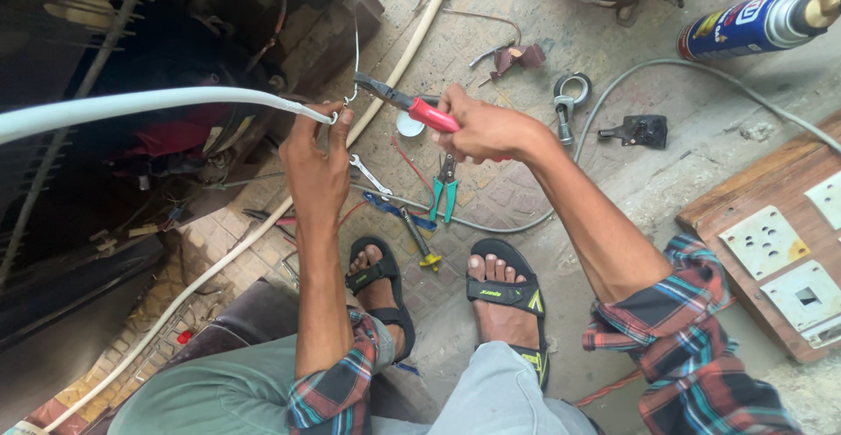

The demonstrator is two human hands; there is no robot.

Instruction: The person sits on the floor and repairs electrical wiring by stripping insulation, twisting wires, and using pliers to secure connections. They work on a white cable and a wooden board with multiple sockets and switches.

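My left hand (317, 159) pinches the bare end of a white cable (158, 102) that comes in from the left, with a thin wire (355, 58) rising from the same spot. My right hand (486, 128) grips red-handled pliers (407, 104), whose jaws point left and meet the wire just above my left fingers. I squat in black sandals, sleeves of a plaid shirt pushed up.
On the paved floor lie green-handled pliers (445, 190), a small spanner (370, 175), a screwdriver (416, 235), a clamp (568, 102) and a black part (639, 130). A blue spray can (745, 25) lies upper right, a wooden switchboard (771, 242) at right, dark machine body (131, 137) at left.
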